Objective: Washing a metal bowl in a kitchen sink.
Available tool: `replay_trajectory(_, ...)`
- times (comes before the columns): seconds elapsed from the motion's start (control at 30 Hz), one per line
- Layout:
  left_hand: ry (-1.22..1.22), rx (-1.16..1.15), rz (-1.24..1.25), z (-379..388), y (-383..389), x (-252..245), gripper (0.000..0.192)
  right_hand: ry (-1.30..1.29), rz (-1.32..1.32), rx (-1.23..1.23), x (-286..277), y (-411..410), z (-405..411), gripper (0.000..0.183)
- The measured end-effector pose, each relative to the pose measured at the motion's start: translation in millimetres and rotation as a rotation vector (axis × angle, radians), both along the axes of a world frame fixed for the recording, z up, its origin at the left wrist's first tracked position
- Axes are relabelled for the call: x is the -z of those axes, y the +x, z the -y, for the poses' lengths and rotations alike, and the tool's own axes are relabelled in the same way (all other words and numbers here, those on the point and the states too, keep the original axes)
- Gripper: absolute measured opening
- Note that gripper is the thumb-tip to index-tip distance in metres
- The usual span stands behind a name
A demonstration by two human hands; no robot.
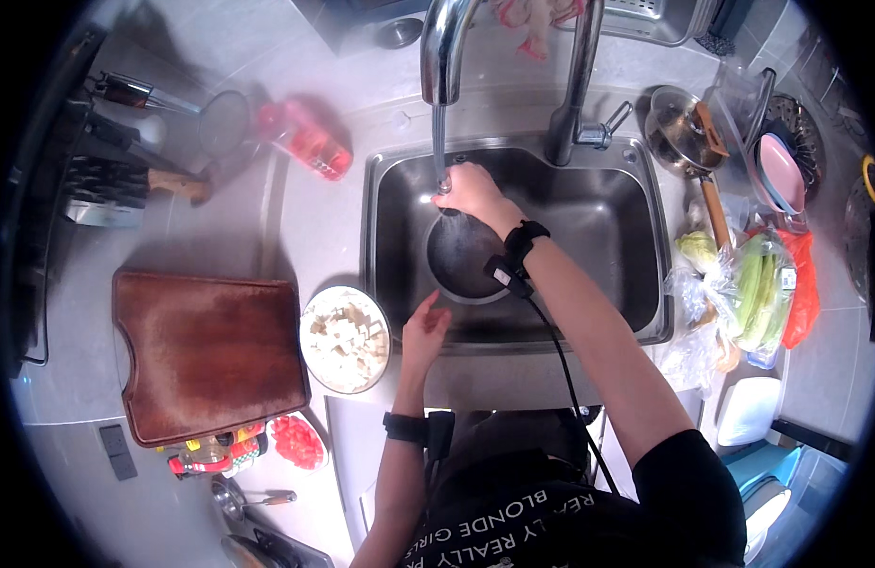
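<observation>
Water runs from the chrome faucet (441,64) onto my right hand (471,190) and into a round dark pan (466,259) in the steel sink (587,248). My right fingers are curled at the pan's far side, around what looks like its handle; the hand hides most of that part. My left hand (425,330) is over the sink's near edge, fingers apart and holding nothing, just short of the pan's near rim. Left of it, a white bowl (345,339) of pale cubes, apparently tofu, stands on the counter.
Left are a wooden cutting board (214,355), a dish of chopped red food (297,441), a cleaver (125,184) and a pink-red bottle (313,142). A lidded pot (682,131) and bagged green vegetables (761,291) lie right. A black cable (565,362) hangs from my right wrist.
</observation>
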State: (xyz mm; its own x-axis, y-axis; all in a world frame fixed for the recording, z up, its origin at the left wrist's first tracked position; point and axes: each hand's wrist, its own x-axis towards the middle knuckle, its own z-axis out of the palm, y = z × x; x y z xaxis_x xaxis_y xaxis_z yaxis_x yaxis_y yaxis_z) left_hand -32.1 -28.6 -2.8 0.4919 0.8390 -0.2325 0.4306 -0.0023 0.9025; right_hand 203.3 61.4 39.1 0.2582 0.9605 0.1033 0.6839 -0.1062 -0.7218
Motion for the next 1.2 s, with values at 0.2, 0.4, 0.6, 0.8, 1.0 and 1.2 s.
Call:
replay_trajectory(0.2,-0.035,-0.011,0.011,1,4,-13,0.040,0.066,0.176,0.014,2,31,10,0.033)
replay_trajectory(0.4,-0.006,-0.044,0.010,-3,-4,-5,0.039,-0.204,0.269,-0.192,-16,43,39,0.036)
replay_trajectory(0.6,-0.044,-0.026,0.032,-2,-4,-5,0.039,-0.266,0.095,-0.242,-14,14,56,0.045)
replay_trajectory(0.8,-0.084,-0.021,0.031,-2,-3,-2,0.040,0.012,-0.178,-0.218,3,-17,21,0.035)
replay_trajectory(1.0,-0.045,-0.014,0.010,-3,-6,4,0.040,-0.002,0.180,0.040,-4,9,2,0.032)
replay_trajectory(1.2,-0.074,0.004,-0.020,-5,-3,0,0.040,0.019,0.363,-0.055,-1,54,32,0.029)
